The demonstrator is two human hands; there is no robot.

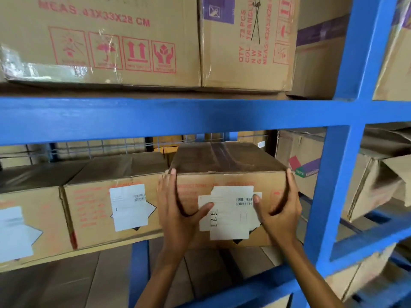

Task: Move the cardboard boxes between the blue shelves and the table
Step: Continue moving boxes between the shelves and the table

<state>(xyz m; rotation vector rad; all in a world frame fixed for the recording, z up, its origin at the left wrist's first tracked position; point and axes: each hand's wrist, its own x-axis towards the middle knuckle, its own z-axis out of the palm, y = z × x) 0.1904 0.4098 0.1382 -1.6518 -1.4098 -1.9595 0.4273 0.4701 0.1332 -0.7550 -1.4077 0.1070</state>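
Observation:
A cardboard box (224, 161) with a white barcode label sits at the front of the middle blue shelf, jutting out past its neighbours. My left hand (178, 210) grips its left front corner, fingers on the side and thumb on the label. My right hand (280, 210) clasps the right front corner the same way. Two similar labelled boxes (106, 210) stand to its left on the same shelf. The blue shelf beam (155, 116) runs across just above the held box.
Large boxes (111, 41) with red handling symbols fill the upper shelf. A blue upright post (329, 185) stands right of the held box, with more boxes (378, 185) beyond it. Boxes also fill the lower shelf (89, 281). No table is in view.

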